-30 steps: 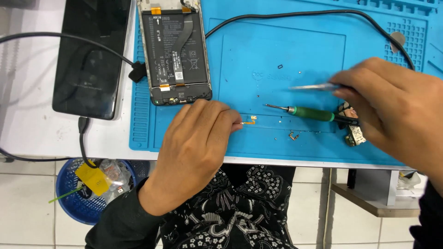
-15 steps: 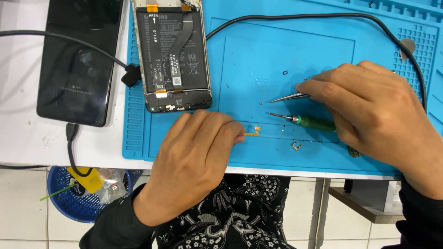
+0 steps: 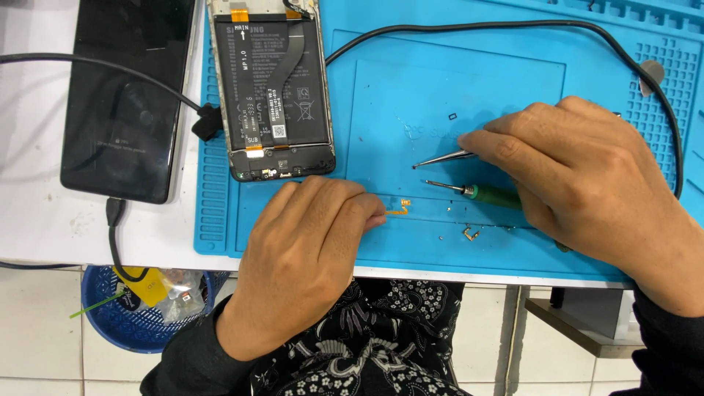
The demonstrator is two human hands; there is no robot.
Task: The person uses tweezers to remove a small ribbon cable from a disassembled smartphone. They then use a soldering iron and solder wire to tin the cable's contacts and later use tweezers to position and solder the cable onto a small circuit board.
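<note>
My left hand [image 3: 304, 253] rests on the blue work mat [image 3: 455, 95], its fingertips pinching one end of a tiny orange flex strip [image 3: 398, 209]. My right hand [image 3: 587, 180] holds metal tweezers [image 3: 442, 158] whose tips point left, a little above the strip. A green-handled screwdriver [image 3: 480, 193] lies on the mat under that hand. An opened phone [image 3: 270, 88] with its battery and ribbon cable exposed lies at the mat's upper left, just above my left hand.
A black phone back cover [image 3: 125, 95] lies left of the mat on the white table, with a black cable [image 3: 88, 66] crossing it. Another black cable [image 3: 513, 28] arcs over the mat. Small loose parts [image 3: 469, 235] lie near the front edge. A blue basket [image 3: 139, 304] stands on the floor.
My right hand has moved left with the tweezers, toward the flex strip. My left hand has stayed on the strip. The view has shifted slightly.
</note>
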